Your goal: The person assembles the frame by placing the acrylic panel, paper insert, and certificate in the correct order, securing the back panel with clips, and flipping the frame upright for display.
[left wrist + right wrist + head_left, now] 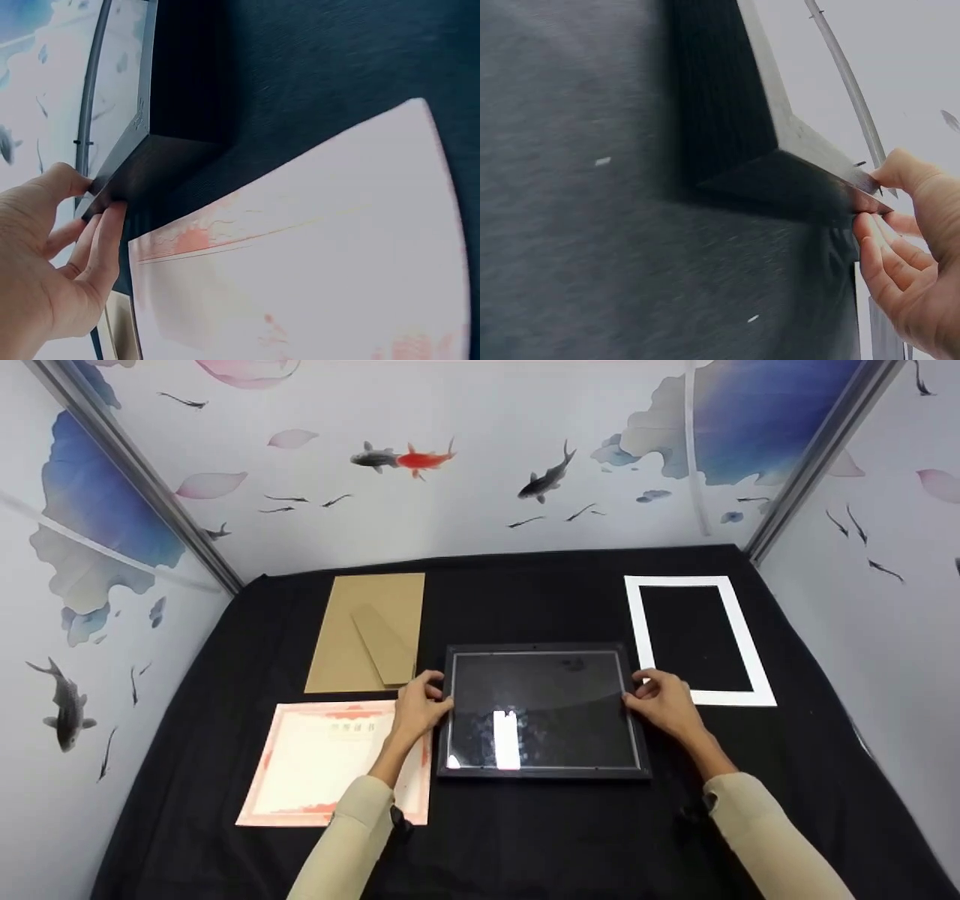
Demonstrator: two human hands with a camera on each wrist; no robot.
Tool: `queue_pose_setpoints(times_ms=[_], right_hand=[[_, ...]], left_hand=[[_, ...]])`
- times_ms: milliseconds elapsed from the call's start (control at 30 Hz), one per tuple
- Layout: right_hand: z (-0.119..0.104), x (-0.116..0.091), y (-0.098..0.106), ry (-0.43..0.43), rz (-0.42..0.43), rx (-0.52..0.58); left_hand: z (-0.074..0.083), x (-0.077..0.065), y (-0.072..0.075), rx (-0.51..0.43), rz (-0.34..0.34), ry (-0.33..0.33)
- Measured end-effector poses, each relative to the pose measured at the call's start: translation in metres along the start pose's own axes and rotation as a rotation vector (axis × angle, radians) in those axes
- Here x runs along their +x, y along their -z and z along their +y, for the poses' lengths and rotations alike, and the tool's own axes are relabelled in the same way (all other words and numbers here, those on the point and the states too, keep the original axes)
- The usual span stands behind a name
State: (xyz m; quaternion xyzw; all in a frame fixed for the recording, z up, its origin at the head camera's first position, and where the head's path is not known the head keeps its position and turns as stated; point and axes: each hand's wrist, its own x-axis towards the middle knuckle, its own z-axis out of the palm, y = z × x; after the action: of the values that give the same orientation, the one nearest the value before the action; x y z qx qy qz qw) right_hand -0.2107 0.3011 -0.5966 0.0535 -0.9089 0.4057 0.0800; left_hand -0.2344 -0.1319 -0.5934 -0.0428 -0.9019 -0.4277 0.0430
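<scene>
Two hands, the left hand (420, 706) and the right hand (666, 703), are pinching the black frame (544, 773) by its sides, fingers closed in narrow around the rim. It's taking up the middle of the black-draped counter (540, 840), and honestly I can't tell whether it's lying totally flat, since both wrist views are cutting most of it off. Glare (506, 739) is washing out part of the clear pane (562, 682). Over on the left, the forearm (388, 765) is covering a chunk of the red-bordered certificate (322, 765), whose lettering (352, 727) is coming out too blurry to read. A brown backing board (337, 649) is lying just beyond. The right hand is blocking one corner of the white mat (743, 641).
</scene>
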Motion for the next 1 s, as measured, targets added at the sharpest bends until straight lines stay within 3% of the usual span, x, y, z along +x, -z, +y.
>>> queue_pose_setpoints(times_ms=[267, 533, 833, 1000], right_hand=[[0.002, 0.023, -0.004, -0.025, 0.015, -0.016], [0.001, 0.04, -0.009, -0.052, 0.029, -0.017], [0.001, 0.05, -0.012, -0.078, 0.016, -0.039], [0.003, 0.054, -0.014, -0.097, 0.011, -0.035]], left_hand=[[0.001, 0.019, -0.001, -0.063, -0.021, 0.074], [-0.002, 0.038, -0.002, -0.018, 0.031, 0.056], [-0.005, 0.045, -0.007, -0.01, 0.06, 0.028], [-0.005, 0.046, -0.009, 0.011, 0.06, 0.067]])
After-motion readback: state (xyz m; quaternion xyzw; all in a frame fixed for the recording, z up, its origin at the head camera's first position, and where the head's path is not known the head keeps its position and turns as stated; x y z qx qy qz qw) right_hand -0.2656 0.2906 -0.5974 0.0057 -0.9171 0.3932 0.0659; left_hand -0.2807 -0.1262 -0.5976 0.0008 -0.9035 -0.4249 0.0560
